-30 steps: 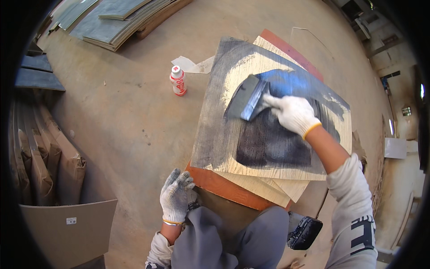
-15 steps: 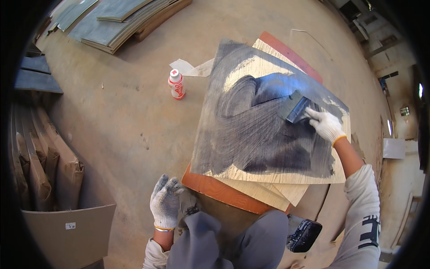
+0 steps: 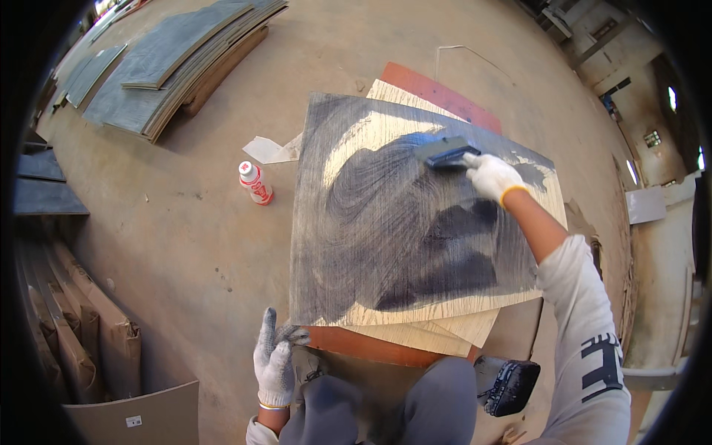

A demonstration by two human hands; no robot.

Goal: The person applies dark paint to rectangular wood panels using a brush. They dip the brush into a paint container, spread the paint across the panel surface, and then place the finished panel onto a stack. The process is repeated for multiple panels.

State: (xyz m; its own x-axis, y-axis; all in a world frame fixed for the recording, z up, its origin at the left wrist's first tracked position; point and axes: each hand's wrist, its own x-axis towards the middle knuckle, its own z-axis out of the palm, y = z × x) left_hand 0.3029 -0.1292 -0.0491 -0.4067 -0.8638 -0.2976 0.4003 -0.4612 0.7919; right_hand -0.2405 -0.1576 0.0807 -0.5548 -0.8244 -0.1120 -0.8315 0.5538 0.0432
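In my right hand (image 3: pixel 494 178), gloved in white, is a wide flat brush (image 3: pixel 447 153) with a dark band, pressed to the upper right part of a panel. Streaky black coating covers most of this wood-grained panel (image 3: pixel 356 282), with pale wood bare along parts of the upper and lower edges. My left hand (image 3: pixel 276 363), in a grey-stained white glove, is at the near left corner with fingers apart. Some fingertips reach the corner; whether they touch it I cannot tell. Beneath lie more pale panels (image 3: pixel 467 330) and a reddish-brown board (image 3: pixel 371 347).
A white bottle with red print (image 3: pixel 256 185) stands left of the panel, near a pale scrap (image 3: pixel 267 150). By my right knee sits a black, paint-smeared container (image 3: pixel 513 387). Grey boards (image 3: pixel 178 55) are stacked far left; brown-wrapped packages (image 3: pixel 111 326) stand nearer.
My right hand has swept the brush up and left across the panel. My left hand's fingers have spread beside the near corner. The whole view has shifted somewhat.
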